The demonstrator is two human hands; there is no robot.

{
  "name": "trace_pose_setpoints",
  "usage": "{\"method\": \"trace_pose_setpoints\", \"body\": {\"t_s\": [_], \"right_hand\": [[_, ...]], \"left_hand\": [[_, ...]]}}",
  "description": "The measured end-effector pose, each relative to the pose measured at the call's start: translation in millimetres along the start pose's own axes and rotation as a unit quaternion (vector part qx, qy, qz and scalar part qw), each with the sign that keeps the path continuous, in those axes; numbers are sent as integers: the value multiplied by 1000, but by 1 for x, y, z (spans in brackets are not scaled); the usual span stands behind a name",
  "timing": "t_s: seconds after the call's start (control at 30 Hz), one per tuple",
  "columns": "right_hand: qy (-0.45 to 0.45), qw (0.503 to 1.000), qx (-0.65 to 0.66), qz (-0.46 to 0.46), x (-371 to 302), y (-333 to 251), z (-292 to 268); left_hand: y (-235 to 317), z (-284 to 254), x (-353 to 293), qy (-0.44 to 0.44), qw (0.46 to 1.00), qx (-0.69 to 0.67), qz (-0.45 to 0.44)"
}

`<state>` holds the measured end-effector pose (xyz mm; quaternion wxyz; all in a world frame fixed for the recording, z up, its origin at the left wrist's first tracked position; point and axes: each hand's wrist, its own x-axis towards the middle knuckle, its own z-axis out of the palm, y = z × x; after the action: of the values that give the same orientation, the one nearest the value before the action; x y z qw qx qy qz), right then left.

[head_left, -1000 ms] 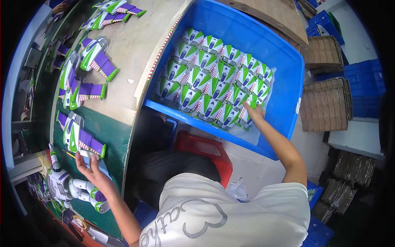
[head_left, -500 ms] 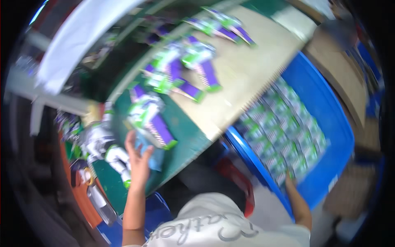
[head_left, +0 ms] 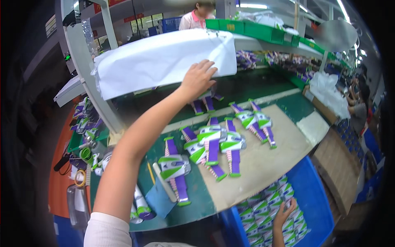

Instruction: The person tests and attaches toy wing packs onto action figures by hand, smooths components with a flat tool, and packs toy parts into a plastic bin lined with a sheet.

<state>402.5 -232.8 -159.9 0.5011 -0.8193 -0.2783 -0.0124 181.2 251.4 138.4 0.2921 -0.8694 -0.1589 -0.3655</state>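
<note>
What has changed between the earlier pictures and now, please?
The left hand rose from the toy figure at the bench edge to the white sheet overhead and touches its lower edge. The right hand stays on the toy parts in the blue bin.

Green plastic bins [head_left: 263, 29] stood on the shelf above the green workbench [head_left: 193, 201]; a white plastic bag [head_left: 327, 92] lay at its right end.
</note>
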Motion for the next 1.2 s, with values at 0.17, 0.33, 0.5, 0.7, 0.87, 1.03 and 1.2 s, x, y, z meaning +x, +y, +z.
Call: {"method": "trace_pose_setpoints", "body": {"t_s": [0.17, 0.33, 0.5, 0.7, 0.87, 1.03, 1.2], "right_hand": [[-57, 997, 29, -47, 26, -91, 20], [-99, 977, 106, -155, 89, -152, 34], [-222, 898, 263, -274, 169, -247, 122], [-352, 738, 563, 123, 258, -355, 230], [-394, 609, 666, 174, 296, -387, 269], [-361, 642, 661, 143, 306, -387, 261], [-360, 692, 621, 75, 311, -376, 254]], "left_hand": [[-2, 33, 43, 21, 993, 3, -116], [-17, 42, 61, -1, 986, -79, -145], [-35, 20, 61, -54, 966, -147, -204], [-32, 21, 70, -50, 964, -211, -154], [-33, 11, 70, -75, 968, -204, -124], [-37, 6, 71, -63, 979, -165, -101], [-32, 4, 72, -48, 975, -138, -165]]}}
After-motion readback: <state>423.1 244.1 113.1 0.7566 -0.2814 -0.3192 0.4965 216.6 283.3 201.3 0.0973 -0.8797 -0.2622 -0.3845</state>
